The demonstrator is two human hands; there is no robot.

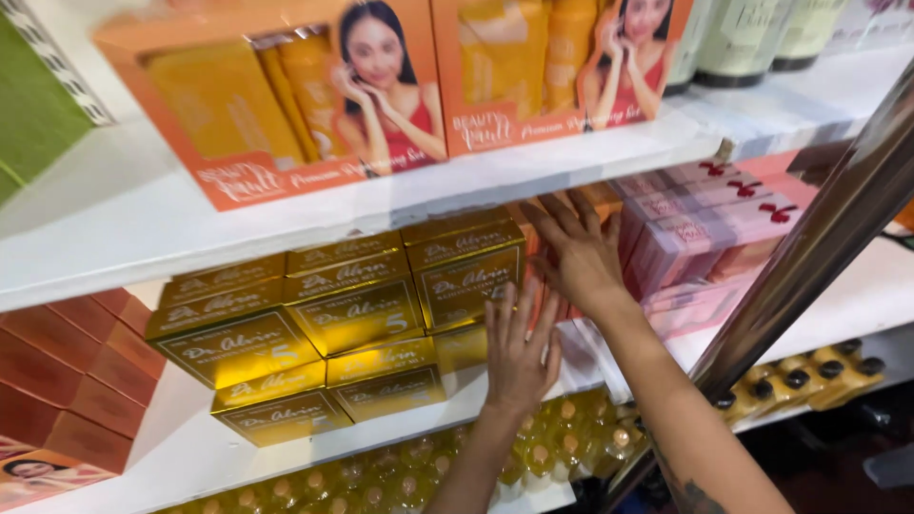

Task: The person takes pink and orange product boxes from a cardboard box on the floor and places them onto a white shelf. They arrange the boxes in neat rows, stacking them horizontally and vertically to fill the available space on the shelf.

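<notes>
Both hands on the gold boxes — middle shelf.
Left hand (519, 347) flat and open against the gold boxes (333, 324), squaring them at the shelf (171, 428) front edge; right hand (576, 252) spread open — bracing the stack's right end.

- Gold boxes (357, 314) in front of me: nine faces counted.
- Orange gift sets (276, 95) above: two.
- My hands on the shelf: two.

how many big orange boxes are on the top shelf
2. One orange box stands at the left of the top shelf, the other orange box just right of it. More may be hidden beyond the frame's top edge.
</notes>
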